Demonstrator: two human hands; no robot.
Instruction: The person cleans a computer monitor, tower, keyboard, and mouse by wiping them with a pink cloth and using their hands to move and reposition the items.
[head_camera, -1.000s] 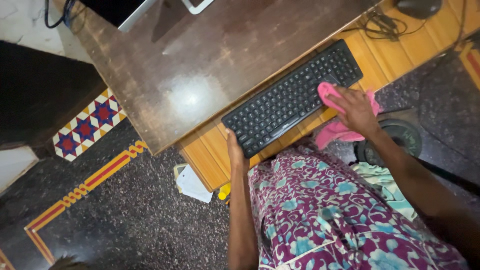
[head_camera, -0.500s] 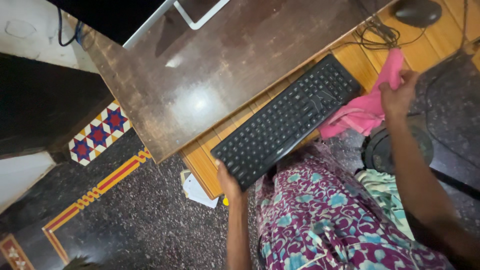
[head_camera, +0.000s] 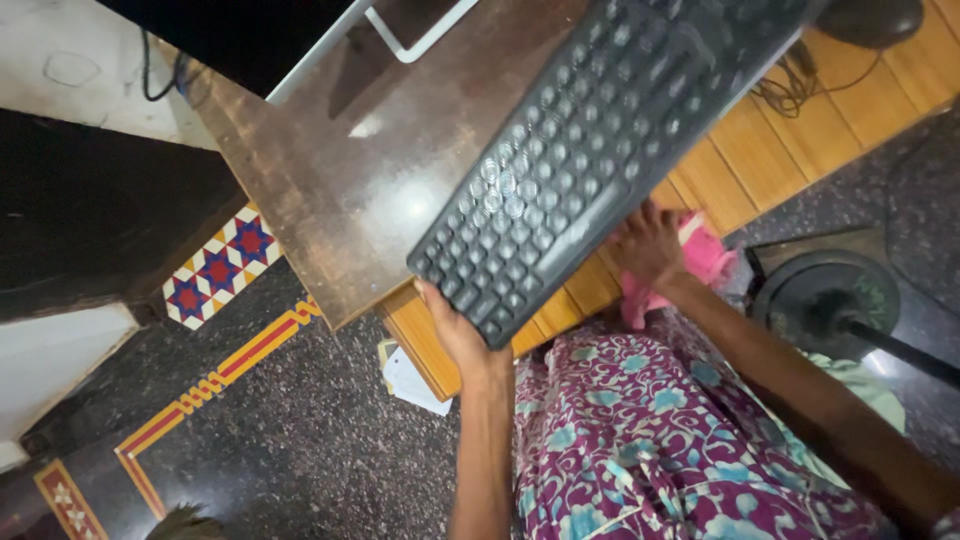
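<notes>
A black keyboard (head_camera: 590, 140) is raised off the orange slatted tray (head_camera: 740, 160) and tilted toward the camera. My left hand (head_camera: 455, 335) grips its near left corner from below. My right hand (head_camera: 648, 243) lies under the keyboard's near edge, pressing a pink cloth (head_camera: 700, 262) on the tray. Part of the cloth is hidden by the hand and the keyboard.
A dark brown desk top (head_camera: 400, 150) carries a monitor stand (head_camera: 400, 35). A black mouse (head_camera: 868, 18) and tangled cable (head_camera: 795, 90) lie at the tray's far end. A round black chair base (head_camera: 825, 300) and white paper (head_camera: 415, 380) are on the speckled floor.
The keyboard has been lifted off the tray and tilted up toward the camera. My right hand with the pink cloth came down from beside the keyboard to the tray beneath it.
</notes>
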